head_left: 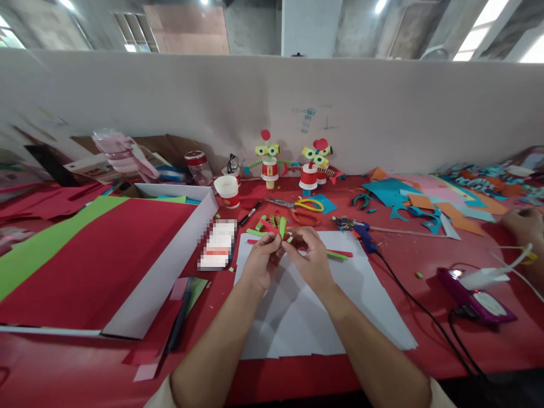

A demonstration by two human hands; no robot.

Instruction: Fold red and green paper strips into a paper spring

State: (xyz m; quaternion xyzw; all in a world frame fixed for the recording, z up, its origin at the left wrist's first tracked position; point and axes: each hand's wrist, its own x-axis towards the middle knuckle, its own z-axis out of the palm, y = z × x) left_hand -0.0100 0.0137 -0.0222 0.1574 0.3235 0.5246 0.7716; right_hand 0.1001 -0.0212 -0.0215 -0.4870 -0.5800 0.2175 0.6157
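Both my hands are closed in front of me over white sheets [297, 323]. Between my fingertips are a green paper strip [283, 224] and a red paper strip [269, 226], which meet at the pinch. My left hand [260, 262] grips them from the left, and my right hand [312, 258] from the right; the fingers partly hide where the strips join. Folded green and red pieces [261, 223] and a zigzag-folded strip [275, 220] lie just beyond my hands. More red and green strips [340, 254] stick out from behind my right hand.
Scissors [304, 205], a pen [250, 213] and a phone [219, 243] lie nearby. Two paper-cup figures [270, 169] stand against the partition. A glue gun [364, 235] with a black cord is at right, near a purple power strip [476, 297]. Another person's hand [525, 229] rests farther right.
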